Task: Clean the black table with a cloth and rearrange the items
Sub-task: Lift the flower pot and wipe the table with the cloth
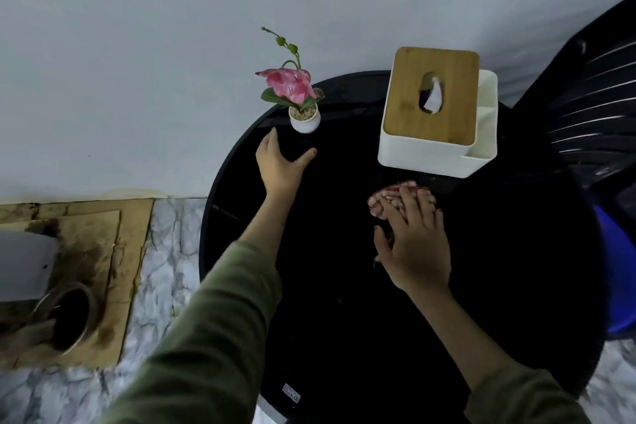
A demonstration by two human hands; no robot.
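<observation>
**Wiping beside the tissue box**

On the round black table [344, 320], the right hand [416, 248] lies flat, fingers spread, pressing a red-and-white patterned cloth [385, 200] just before the white bamboo-lidded tissue box [433, 107]. The left hand [280, 163] is open, thumb and fingers apart, empty, near the small white potted pink flower [303, 113].

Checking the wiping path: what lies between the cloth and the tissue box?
Only bare black table; the head view shows nothing between the cloth under the right hand and the tissue box.
</observation>
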